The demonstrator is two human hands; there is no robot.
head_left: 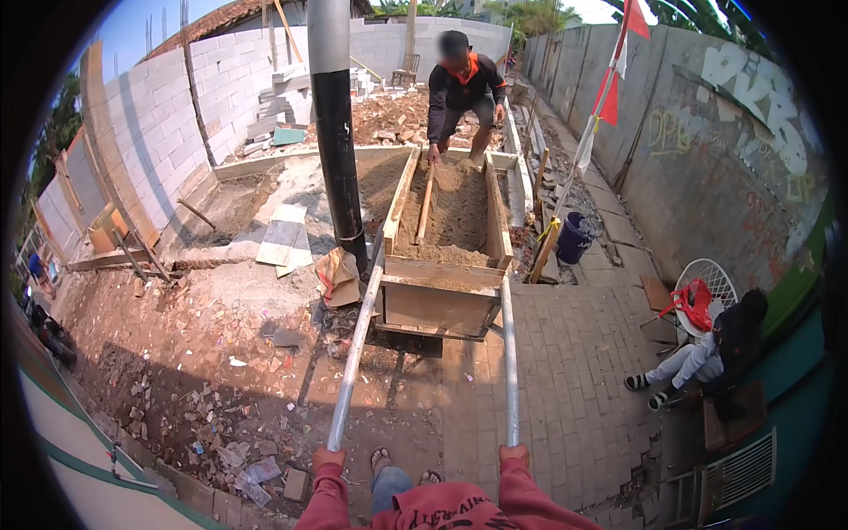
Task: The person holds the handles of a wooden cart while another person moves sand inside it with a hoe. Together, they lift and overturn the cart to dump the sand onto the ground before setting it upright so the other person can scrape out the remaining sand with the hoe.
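Note:
My left hand (329, 458) is wrapped round the end of the left metal handle (355, 355) of a wooden cart. The right metal handle (510, 371) ends in my right hand (514, 454), which is closed on it too. Both handles run forward to the cart (442, 309), a plank-sided box whose wheels I cannot make out. Brown sand (455, 208) fills much of the box. At its far end a co-worker (464, 84) bends over and grips a wooden tool handle (426, 205) that slants into the sand; its working end is hidden.
A black and silver pole (336, 132) stands left of the cart. To the right are a dark bucket (576, 237), a leaning flagpole (590, 115) and a seated person (733, 340) by a white chair (707, 283). Rubble (194, 371) covers the left ground; paving (574, 353) lies right.

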